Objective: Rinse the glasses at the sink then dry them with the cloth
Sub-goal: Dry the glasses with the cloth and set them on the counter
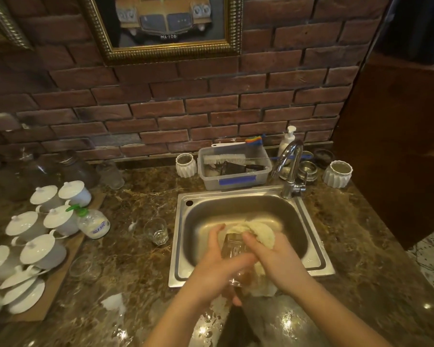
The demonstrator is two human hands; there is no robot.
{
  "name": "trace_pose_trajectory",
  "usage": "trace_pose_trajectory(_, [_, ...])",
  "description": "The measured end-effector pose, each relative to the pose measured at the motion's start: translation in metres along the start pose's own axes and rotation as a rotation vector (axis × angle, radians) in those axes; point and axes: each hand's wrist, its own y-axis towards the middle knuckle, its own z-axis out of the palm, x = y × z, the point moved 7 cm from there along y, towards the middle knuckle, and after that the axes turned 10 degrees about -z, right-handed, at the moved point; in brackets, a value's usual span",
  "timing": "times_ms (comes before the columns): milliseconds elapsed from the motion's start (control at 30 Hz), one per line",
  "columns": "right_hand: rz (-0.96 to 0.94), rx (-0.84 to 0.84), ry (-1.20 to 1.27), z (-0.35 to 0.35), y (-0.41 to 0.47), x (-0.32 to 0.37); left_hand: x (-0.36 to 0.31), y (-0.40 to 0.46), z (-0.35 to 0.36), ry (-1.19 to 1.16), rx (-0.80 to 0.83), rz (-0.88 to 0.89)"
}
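Observation:
Over the front of the steel sink (181, 246) I hold a clear glass (233, 247) on its side. My left hand (218, 266) grips it from the left and below. My right hand (273, 259) presses a cream cloth (261, 234) against it, thumb on the glass; the cloth wraps the far and right side. A second clear glass (156, 231) stands upright on the counter left of the sink. Another low glass (84, 267) sits further left near the board.
The faucet (290, 169) stands at the sink's back right, with a soap pump (287, 140) behind it. A plastic tub (233, 169) with brushes sits behind the sink. White lidded cups (43, 226) crowd a board at left beside a small bottle (93, 222). The marble counter is wet.

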Motion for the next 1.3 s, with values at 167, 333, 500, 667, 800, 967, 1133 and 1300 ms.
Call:
trace_pose_trajectory(167, [-0.152, -0.324, 0.129, 0.008, -0.019, 0.022, 0.001, 0.002, -0.005, -0.275, -0.113, 0.065])
trace_pose_trajectory(333, [-0.297, -0.054, -0.377, 0.038, -0.033, 0.013, 0.012, 0.011, -0.015, -0.754, -0.132, -0.063])
trace_pose_trajectory(500, [-0.246, -0.138, -0.483, 0.016, -0.011, 0.007, 0.020, 0.009, -0.003, -0.513, -0.180, -0.039])
trace_pose_trajectory(667, [-0.156, -0.136, -0.405, 0.001, -0.001, 0.003, 0.009, -0.008, -0.012, 0.134, -0.338, 0.382])
trace_pose_trajectory(800, [-0.099, -0.080, -0.447, -0.002, 0.001, -0.009, 0.001, -0.013, -0.015, 0.498, -0.347, 0.625])
trace_pose_trajectory(967, [-0.152, -0.123, -0.449, 0.012, -0.008, -0.001, -0.002, -0.011, -0.027, 0.436, -0.458, 0.677])
trace_pose_trajectory(1133, [-0.428, -0.030, -0.457, 0.027, -0.025, 0.027, 0.008, -0.001, -0.044, 0.042, -0.400, 0.397])
trace_pose_trajectory(1300, [-0.378, 0.555, -0.642, 0.062, -0.030, 0.018, -0.001, -0.005, -0.053, 0.159, -0.410, 0.470])
